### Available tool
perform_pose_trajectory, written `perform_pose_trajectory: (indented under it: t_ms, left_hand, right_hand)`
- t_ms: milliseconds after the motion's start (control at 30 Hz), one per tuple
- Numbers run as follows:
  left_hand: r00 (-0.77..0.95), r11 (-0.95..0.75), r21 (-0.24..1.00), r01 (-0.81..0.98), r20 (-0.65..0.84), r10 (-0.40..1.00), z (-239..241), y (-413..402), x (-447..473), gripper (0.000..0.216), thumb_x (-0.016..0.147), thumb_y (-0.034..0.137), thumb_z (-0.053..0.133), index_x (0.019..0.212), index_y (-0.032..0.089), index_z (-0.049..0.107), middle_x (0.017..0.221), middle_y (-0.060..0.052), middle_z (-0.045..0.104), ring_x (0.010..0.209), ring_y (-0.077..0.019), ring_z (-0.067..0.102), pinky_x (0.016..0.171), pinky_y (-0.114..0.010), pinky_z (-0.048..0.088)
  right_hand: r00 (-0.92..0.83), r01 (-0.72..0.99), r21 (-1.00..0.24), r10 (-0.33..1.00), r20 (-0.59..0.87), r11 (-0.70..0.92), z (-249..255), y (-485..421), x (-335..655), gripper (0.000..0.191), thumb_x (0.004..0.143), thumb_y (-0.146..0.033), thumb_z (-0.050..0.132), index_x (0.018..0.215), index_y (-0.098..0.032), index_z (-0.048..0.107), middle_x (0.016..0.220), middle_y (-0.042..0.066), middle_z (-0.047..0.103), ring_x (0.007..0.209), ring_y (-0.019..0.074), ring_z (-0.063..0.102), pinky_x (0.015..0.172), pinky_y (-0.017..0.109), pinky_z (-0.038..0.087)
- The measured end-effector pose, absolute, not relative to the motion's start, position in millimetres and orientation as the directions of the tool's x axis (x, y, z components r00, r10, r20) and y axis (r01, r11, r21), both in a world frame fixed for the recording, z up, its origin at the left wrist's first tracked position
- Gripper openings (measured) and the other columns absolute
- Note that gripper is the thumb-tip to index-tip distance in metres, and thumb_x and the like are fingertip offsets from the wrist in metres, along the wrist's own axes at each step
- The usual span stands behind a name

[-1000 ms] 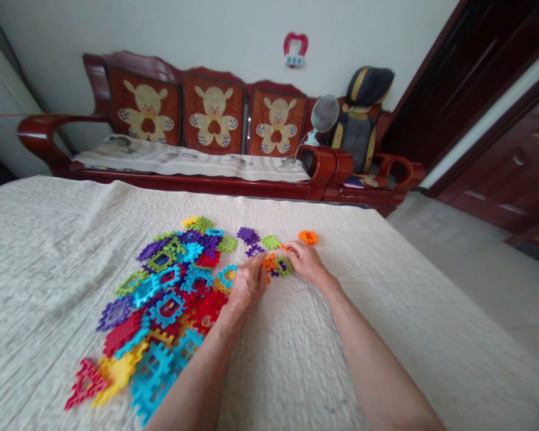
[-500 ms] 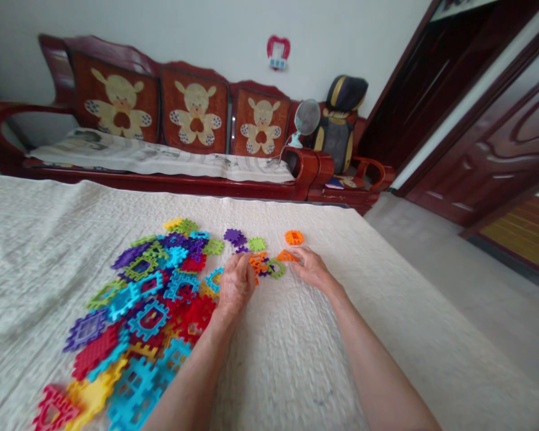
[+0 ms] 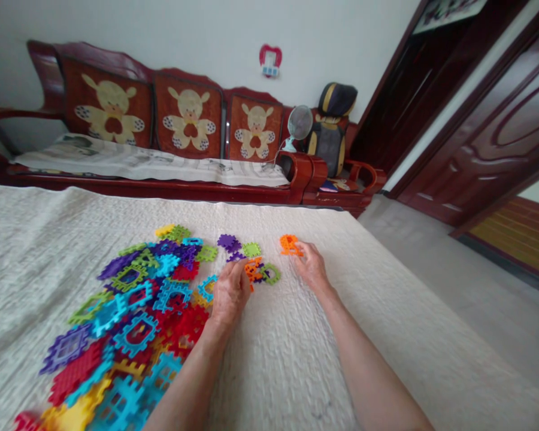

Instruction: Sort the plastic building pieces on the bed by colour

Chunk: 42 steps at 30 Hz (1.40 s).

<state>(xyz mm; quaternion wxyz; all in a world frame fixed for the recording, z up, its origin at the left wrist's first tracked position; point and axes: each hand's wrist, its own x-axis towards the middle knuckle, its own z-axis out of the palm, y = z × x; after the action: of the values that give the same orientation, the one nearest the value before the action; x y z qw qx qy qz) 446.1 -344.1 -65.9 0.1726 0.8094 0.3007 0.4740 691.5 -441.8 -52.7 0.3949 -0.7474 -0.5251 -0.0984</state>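
Observation:
My right hand pinches an orange triangular plastic piece at its fingertips. It meets or overlaps an orange notched piece lying on the cloth. My left hand has its fingers curled together beside a small group of pieces; what they hold, if anything, is hidden. Right against these fingers are orange pieces, with a green ring-like piece just to their right. A purple notched piece and a light green square piece lie behind my left hand.
A large heap of interlocking plastic pieces in several colours spreads left of my left arm. Everything rests on a cream quilted cloth. Beyond its far edge stand a wooden sofa and a small fan; a dark door is at right.
My right hand has carried the orange triangular piece slightly away from me, up to the orange notched piece. My left hand stays beside the same group. The whole view has shifted a little.

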Motion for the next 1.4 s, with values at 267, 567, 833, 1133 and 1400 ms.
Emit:
perform_pose_trajectory:
  t_ms: [267,567,833,1133,1400]
  left_hand:
    - [0.334,-0.781,0.547,0.302,0.707,0.624,-65,-344,446,0.03,0.094,0.014,0.043,0.108,0.017,0.069,0.085,-0.006,0.069,0.079,-0.0164,0.067,0.073,-0.027,0.054]
    - [0.308,-0.766,0.552,0.329,0.704,0.64,-68,-344,446,0.03,0.092,0.012,0.045,0.106,0.017,0.072,0.083,-0.005,0.068,0.075,-0.0159,0.065,0.069,-0.026,0.051]
    - [0.258,-0.675,0.617,0.406,0.631,0.732,-70,-340,444,0.031,0.091,0.013,0.046,0.104,0.017,0.074,0.081,-0.004,0.069,0.073,-0.0156,0.063,0.067,-0.025,0.047]
    - [0.29,-0.653,0.626,0.426,0.589,0.754,-70,-341,444,0.029,0.093,0.017,0.048,0.104,0.018,0.075,0.081,-0.003,0.069,0.073,-0.0153,0.063,0.067,-0.025,0.046]
    - [0.307,-0.651,0.625,0.431,0.577,0.757,-70,-341,444,0.028,0.093,0.015,0.049,0.103,0.019,0.075,0.082,-0.003,0.069,0.074,-0.0151,0.063,0.068,-0.025,0.046]
  right_hand:
    - [0.395,0.913,-0.352,0.661,0.638,-0.206,-63,-425,708,0.04,0.083,-0.019,0.056,0.123,-0.02,0.062,0.116,0.012,0.067,0.11,0.0274,0.06,0.099,0.043,0.05]
    - [0.375,0.923,-0.33,0.649,0.662,-0.197,-70,-424,710,0.045,0.081,-0.017,0.055,0.125,-0.018,0.062,0.121,0.014,0.065,0.112,0.0289,0.059,0.101,0.045,0.049]
    - [0.353,0.928,-0.335,0.662,0.661,-0.161,-71,-422,711,0.036,0.085,-0.021,0.053,0.12,-0.019,0.065,0.117,0.013,0.067,0.111,0.0272,0.06,0.101,0.043,0.048]
    - [0.337,0.929,-0.35,0.666,0.665,-0.121,-62,-421,713,0.034,0.094,-0.024,0.042,0.107,-0.019,0.072,0.103,0.011,0.071,0.099,0.0242,0.063,0.094,0.039,0.049]
    - [0.335,0.937,-0.305,0.693,0.638,-0.172,-66,-418,715,0.036,0.094,-0.023,0.04,0.108,-0.019,0.073,0.102,0.011,0.072,0.096,0.0238,0.063,0.091,0.038,0.049]
